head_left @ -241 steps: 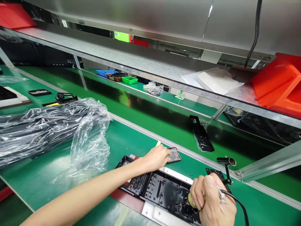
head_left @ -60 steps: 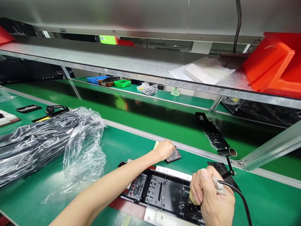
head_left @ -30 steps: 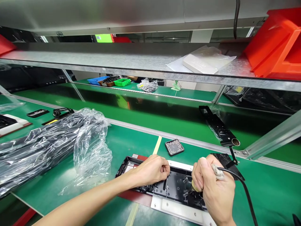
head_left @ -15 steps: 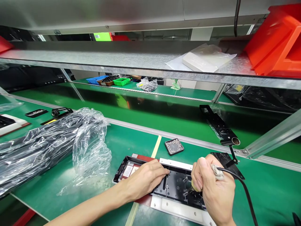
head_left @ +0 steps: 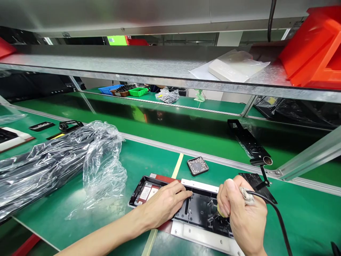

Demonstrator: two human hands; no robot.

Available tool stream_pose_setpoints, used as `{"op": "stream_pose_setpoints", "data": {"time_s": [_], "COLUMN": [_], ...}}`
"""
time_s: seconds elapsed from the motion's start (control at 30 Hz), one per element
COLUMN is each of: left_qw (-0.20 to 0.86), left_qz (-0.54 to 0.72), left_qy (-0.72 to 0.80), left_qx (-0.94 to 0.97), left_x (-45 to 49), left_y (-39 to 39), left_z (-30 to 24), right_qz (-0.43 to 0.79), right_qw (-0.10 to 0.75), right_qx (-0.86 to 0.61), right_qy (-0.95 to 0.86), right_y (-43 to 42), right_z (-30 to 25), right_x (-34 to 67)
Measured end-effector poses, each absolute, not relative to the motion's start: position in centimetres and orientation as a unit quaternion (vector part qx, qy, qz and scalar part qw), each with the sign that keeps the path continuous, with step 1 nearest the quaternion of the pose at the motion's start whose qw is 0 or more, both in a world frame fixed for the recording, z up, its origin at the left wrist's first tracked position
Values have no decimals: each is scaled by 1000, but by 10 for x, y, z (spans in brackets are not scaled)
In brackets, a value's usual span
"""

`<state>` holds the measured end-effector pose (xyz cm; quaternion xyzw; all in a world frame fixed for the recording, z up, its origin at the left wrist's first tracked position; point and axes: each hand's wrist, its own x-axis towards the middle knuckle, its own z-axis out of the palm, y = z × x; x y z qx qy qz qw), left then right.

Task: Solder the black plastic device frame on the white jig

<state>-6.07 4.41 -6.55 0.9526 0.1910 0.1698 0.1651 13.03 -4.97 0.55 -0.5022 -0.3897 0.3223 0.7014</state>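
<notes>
A long black plastic housing (head_left: 198, 209) lies in a white and red fixture (head_left: 198, 237) on the green bench. My left hand (head_left: 166, 202) rests on the housing's left half, fingers curled in a pinch near a slot; what it holds is too small to see. My right hand (head_left: 246, 215) is wrapped round a corded electric screwdriver (head_left: 221, 212) whose tip points down onto the housing. A small black tray of silver screws (head_left: 197, 165) sits just beyond the fixture.
A clear plastic bag of black parts (head_left: 53, 160) lies at left. A black tool stand (head_left: 259, 167) and a black part (head_left: 245, 140) are at right. A metal shelf (head_left: 160, 67) overhead carries red bins (head_left: 314, 49). Small coloured bins (head_left: 124, 90) sit on the far bench.
My left hand left the screw tray and came back onto the housing, fingers pinched. My right hand stayed on the screwdriver over the housing.
</notes>
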Motion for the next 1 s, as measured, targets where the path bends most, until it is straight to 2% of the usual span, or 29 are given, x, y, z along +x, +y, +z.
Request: {"op": "stream_pose_setpoints", "data": {"time_s": [0.4,0.7,1.0], "left_qw": [129,101,141], "left_qz": [187,311,378], "left_qy": [198,207,187], "left_qx": [953,922,896], "left_x": [-58,-48,-52], "left_y": [37,28,27], "left_z": [-64,-78,-90], "right_qz": [309,308,314], "right_qw": [706,719,733], "right_qx": [-468,-456,-446], "right_qy": [-433,-425,-407], "right_y": [-50,-50,-45], "right_z": [-9,-2,8], "right_x": [135,137,132]}}
